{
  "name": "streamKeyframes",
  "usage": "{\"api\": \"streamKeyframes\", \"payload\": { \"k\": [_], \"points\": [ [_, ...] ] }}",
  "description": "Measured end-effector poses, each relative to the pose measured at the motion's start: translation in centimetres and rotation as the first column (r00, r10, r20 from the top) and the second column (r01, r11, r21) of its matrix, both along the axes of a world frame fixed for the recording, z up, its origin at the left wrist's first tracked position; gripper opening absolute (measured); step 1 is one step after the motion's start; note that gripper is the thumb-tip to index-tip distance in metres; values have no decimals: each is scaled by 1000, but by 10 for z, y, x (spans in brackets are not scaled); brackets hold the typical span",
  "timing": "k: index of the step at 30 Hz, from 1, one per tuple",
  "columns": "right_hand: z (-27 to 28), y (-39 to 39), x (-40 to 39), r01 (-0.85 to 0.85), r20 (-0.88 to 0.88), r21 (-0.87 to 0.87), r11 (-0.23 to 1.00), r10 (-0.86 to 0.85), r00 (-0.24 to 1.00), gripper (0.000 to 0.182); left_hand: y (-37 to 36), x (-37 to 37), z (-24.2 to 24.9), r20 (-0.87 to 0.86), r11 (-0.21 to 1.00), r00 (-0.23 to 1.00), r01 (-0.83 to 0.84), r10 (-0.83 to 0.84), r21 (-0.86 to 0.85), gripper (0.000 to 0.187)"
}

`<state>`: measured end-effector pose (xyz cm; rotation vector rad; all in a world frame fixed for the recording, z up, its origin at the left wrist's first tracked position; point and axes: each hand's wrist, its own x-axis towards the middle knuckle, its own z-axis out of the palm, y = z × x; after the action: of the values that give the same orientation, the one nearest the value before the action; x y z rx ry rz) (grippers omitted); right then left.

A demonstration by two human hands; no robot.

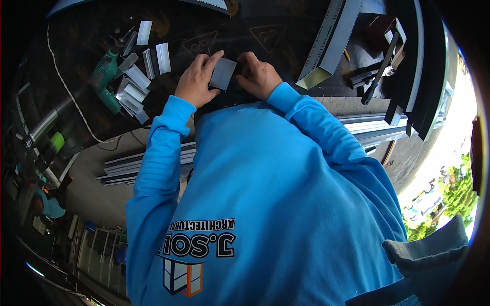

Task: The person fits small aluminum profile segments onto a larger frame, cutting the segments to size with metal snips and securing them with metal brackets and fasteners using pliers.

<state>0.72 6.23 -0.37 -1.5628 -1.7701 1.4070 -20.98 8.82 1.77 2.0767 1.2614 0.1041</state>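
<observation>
A flat, square grey metal piece [223,75] stands between my two hands over the dark tabletop. My left hand [197,80] grips it along its left edge, fingers at the upper corner and thumb at the lower one. Just off its right edge is my right hand [259,76], with fingers curled in and thumb bent towards them. Whatever those fingers may hold is hidden. To the left lie several cut aluminium profile pieces [137,77], some heaped against a green power drill [106,71].
A long box-shaped profile [332,43] with printed film lies at the upper right. Beyond it are a pencil [346,54] and a dark-handled tool [378,76]. A pale cord [66,89] crosses the left side. Long metal bars [143,163] lie below the table edge.
</observation>
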Motion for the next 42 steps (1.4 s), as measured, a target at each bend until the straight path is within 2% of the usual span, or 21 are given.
{"api": "streamKeyframes", "payload": {
  "k": [2, 4, 8, 11, 14, 17, 19, 22, 27, 29, 35, 42],
  "points": [
    [0, -4, 1, 24, 13, -79, 997, -23, 1000, 36, 4, -4, -4, -8, 999, 999, 46, -46, -20, 87],
    [-3, -3, 0, -7, 28, -91, 996, 9, 1000, 33, 6, -5, -9, -3, 994, 995, 97, -97, 50, 82],
    [-2, -1, -5, -31, 21, -130, 991, 34, 999, 26, 4, 0, -11, 17, 996, 996, 82, -82, 26, 77],
    [-9, -2, -8, -1, 8, -94, 996, 2, 1000, 29, -4, 6, -9, 5, 998, 998, 65, -65, 7, 76],
    [-9, -1, -8, 25, -8, -115, 993, -26, 1000, 29, -11, 9, -9, -6, 999, 1000, -30, 30, 31, 73],
    [-11, 0, -8, 1, -2, -79, 997, -1, 1000, 29, -12, 8, -8, 44, 998, 998, -52, 50, 34, 74],
    [-12, 0, -8, 3, -7, -67, 998, -3, 1000, 28, -11, 6, -7, 11, 996, 998, -62, 62, -59, 76],
    [-11, 1, -9, 2, -19, -61, 998, -3, 1000, 29, -12, 6, -10, 58, 997, 995, -78, 78, -1, 74],
    [-5, 2, -7, -21, -56, -100, 995, 16, 998, 31, -15, 9, -11, 53, 994, 993, -105, 105, -4, 73],
    [-5, 0, -6, -77, -58, -102, 992, 71, 996, 34, -17, 9, -11, 46, 994, 993, -112, 112, 2, 72],
    [-9, -4, -6, -79, -109, -98, 992, 69, 992, 43, -21, 10, -12, 39, 990, 989, -142, 141, 18, 72],
    [-7, -6, -7, -65, -110, -100, 993, 54, 992, 42, -24, 11, -12, 71, 988, 986, -151, 149, 20, 74]
  ]
}}
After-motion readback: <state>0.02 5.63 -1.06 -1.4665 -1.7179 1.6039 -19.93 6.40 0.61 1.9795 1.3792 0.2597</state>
